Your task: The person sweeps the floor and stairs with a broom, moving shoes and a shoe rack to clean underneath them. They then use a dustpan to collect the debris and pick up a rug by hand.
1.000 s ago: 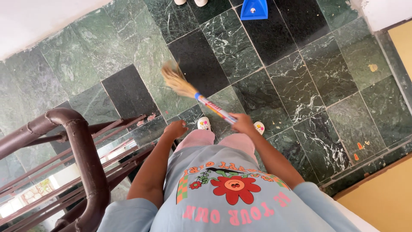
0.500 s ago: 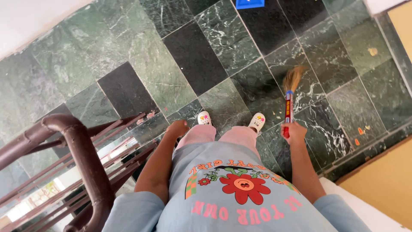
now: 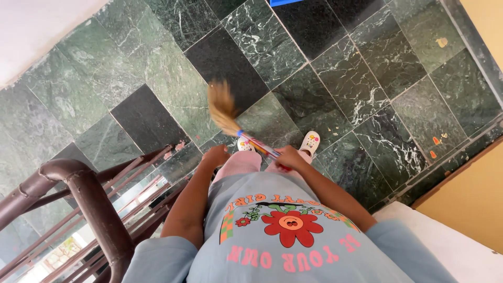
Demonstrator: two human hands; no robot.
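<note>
Right hand (image 3: 287, 157): wrapped around the broom's handle end, fingers pressed together on it, in front of the hip.
Broom (image 3: 236, 123): short, with a red-and-white patterned handle and a straw-coloured head; slants up and left from the right hand, head blurred over the floor just ahead of the left shoe, at the seam of a black and a green tile. Whether the bristles touch the floor cannot be told through the blur.
Left hand (image 3: 216, 156): holds nothing, loosely curled with fingers bent in, knuckles up, resting at the thigh of the pink trousers (image 3: 241, 163), just beside the broom handle but apart from it.
Shoes (image 3: 310, 143): white with coloured charms, toes pointing toward the top edge of the floor; the left one mostly hidden under the handle.
Floor (image 3: 367, 99): green marbled and black tiles set diagonally, with small orange flecks near the right edge.
Railing (image 3: 84, 194): dark brown metal, curved top rail and slanted bars, at the lower left corner.
Dustpan (image 3: 285, 2): blue, only a sliver showing at the top edge, well apart from the broom.
Shirt (image 3: 283, 230): pale blue with a red flower print, along the bottom edge.
</note>
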